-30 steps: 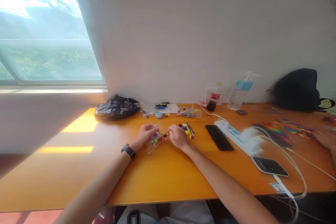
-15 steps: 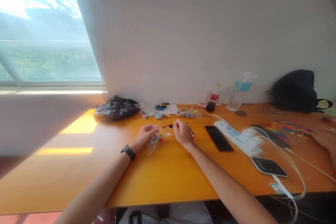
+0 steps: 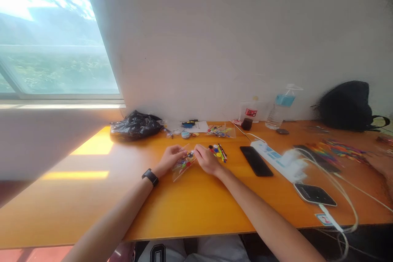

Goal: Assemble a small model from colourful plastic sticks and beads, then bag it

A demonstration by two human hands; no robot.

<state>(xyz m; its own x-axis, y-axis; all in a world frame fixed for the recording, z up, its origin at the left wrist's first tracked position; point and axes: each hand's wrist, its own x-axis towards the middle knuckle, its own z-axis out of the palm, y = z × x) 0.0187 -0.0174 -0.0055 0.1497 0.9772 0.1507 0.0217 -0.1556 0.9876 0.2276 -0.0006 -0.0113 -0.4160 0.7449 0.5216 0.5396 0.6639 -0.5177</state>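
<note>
A clear plastic bag [image 3: 183, 167] holding small red, green and other coloured pieces hangs from my left hand [image 3: 172, 159], whose fingers are closed on its upper edge. My right hand [image 3: 207, 159] is at the bag's mouth, fingertips pinched together. A small dark piece [image 3: 190, 154] shows at these fingertips, partly hidden by plastic and fingers. Just beyond the right hand lie small round discs [image 3: 216, 150] in black, yellow and blue, beside several thin coloured sticks [image 3: 222, 152].
Behind the hands lies another clear bag of coloured pieces [image 3: 220, 132]. A black plastic bag [image 3: 135, 126] sits at back left. To the right are a black phone [image 3: 256, 161], a white power strip [image 3: 270, 156] with cables, a charging device [image 3: 315, 195] and a water bottle [image 3: 275, 114].
My right hand has moved left to the bag's mouth, taking the thin black piece with it. The discs and sticks behind it have come into view. My left hand stays put.
</note>
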